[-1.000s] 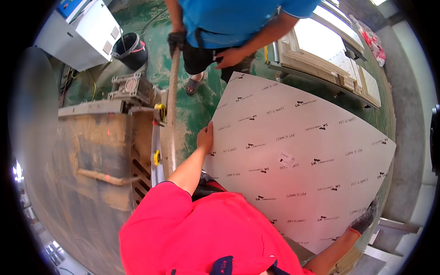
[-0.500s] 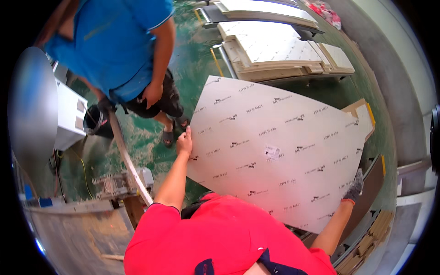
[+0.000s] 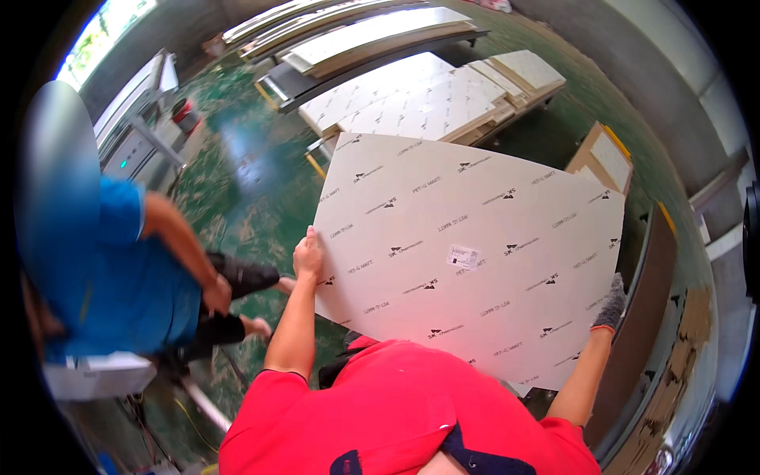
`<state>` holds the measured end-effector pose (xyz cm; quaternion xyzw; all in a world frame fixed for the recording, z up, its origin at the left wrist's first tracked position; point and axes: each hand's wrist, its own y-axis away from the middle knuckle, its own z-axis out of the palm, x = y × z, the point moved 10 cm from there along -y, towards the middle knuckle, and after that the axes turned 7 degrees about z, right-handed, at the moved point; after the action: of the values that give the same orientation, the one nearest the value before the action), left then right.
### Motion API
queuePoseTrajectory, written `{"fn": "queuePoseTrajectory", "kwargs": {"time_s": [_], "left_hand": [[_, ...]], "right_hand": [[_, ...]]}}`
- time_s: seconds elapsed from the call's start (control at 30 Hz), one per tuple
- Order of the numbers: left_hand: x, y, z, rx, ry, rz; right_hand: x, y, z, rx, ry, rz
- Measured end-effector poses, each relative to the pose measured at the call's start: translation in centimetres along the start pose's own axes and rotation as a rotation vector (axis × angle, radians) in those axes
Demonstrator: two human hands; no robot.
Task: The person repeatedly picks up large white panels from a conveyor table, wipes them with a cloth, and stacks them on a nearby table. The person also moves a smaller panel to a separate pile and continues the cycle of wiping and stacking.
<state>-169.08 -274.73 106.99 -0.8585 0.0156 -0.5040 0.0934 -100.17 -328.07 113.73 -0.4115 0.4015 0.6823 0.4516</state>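
Note:
A large pale board (image 3: 475,206), its film printed with dark marks and bearing a small white label (image 3: 463,256), is held up in front of my body. Bare, my left hand (image 3: 309,255) grips its left edge, with the fingers partly hidden behind it. On the right edge, my right hand (image 3: 609,303) closes round the board in a dark grey glove with an orange cuff. The board's lower edge comes close to my red shirt.
Stacks of pale panels (image 3: 396,99) lie on low trolleys ahead. A smaller panel (image 3: 606,158) leans at the right, by a dark brown board (image 3: 645,317) and cardboard pieces (image 3: 673,380). A person in a blue shirt (image 3: 134,285) is close on my left.
My view has swung left, and the co-worker now appears lower and farther left. The board is still in both hands and has turned slightly in the picture.

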Motion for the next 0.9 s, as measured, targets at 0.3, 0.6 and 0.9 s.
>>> {"fn": "queuePoseTrajectory", "kwargs": {"time_s": [0.3,0.6,0.9], "left_hand": [[0.6,-3.4,3.3,-0.126,0.165,0.123],[-0.2,-6.7,9.2,-0.286,0.307,0.256],[1.6,-6.2,10.5,-0.395,0.695,0.314]], "right_hand": [[5.1,6.7,-10.9,0.235,0.186,-0.183],[8.1,19.2,-12.5,0.324,0.349,-0.074],[19.8,7.0,-20.6,-0.234,-0.459,-0.368]]}}
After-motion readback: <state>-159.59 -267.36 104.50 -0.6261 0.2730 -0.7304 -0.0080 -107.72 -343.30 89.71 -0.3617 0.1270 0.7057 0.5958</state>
